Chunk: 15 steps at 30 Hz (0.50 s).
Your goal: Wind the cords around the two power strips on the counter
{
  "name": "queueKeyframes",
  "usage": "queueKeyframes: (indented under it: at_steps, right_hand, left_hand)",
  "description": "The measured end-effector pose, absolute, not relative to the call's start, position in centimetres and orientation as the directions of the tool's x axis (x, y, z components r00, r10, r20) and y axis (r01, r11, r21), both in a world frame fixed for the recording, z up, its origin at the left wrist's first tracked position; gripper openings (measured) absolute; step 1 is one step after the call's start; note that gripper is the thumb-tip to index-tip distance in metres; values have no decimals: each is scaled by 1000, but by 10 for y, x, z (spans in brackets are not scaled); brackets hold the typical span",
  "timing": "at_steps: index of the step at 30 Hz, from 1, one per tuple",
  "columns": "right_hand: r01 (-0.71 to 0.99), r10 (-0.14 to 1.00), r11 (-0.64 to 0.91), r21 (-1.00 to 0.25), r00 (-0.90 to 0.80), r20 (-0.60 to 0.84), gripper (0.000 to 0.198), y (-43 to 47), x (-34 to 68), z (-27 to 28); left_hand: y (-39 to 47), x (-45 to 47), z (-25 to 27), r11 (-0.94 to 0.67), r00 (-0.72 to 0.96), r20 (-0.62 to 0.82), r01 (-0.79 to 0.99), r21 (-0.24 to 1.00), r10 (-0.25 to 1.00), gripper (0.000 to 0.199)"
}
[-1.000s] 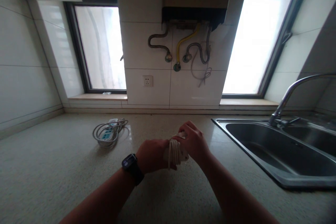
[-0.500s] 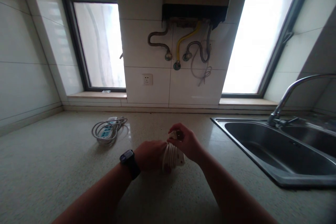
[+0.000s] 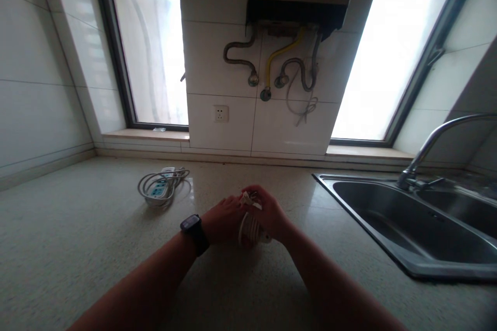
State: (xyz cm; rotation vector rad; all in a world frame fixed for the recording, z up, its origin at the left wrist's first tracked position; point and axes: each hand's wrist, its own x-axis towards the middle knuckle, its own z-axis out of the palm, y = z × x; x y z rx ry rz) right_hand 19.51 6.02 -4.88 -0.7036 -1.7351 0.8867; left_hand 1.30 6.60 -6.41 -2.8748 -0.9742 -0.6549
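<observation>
A white power strip point(image 3: 265, 238) is bundled in turns of its own white cord point(image 3: 251, 228) just above the counter. My left hand point(image 3: 223, 221), below a black wristwatch point(image 3: 191, 223), is closed around the bundle from the left. Its fingers are partly hidden behind the cord. My right hand point(image 3: 271, 213) pinches the white plug point(image 3: 246, 198) at the top of the bundle, close to the left fingers. Back and to the left, a second power strip point(image 3: 158, 189) with turquoise sockets lies under its loosely coiled grey cord point(image 3: 144, 182).
A steel sink point(image 3: 365, 240) with a curved faucet point(image 3: 430, 139) is set into the speckled counter point(image 3: 97, 238) on the right. A wall socket point(image 3: 221, 114) sits on the tiles behind. Above hangs a water heater point(image 3: 298, 13) with hoses and a yellow pipe point(image 3: 271, 64).
My right hand has brought the plug left and slightly down, against the left hand and the wound cord. The view has tilted slightly.
</observation>
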Motion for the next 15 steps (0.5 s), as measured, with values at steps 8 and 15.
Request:
queueKeyframes:
  at_steps: [8, 15]
  right_hand:
    - [-6, 805, 548, -836, -269, 530, 47, 64, 193, -61]
    - [3, 828, 548, -837, -140, 542, 37, 75, 193, -65]
  left_hand:
    - [76, 9, -66, -684, 604, 366, 716, 141, 708, 57]
    - [70, 5, -42, -703, 682, 236, 563, 436, 692, 29]
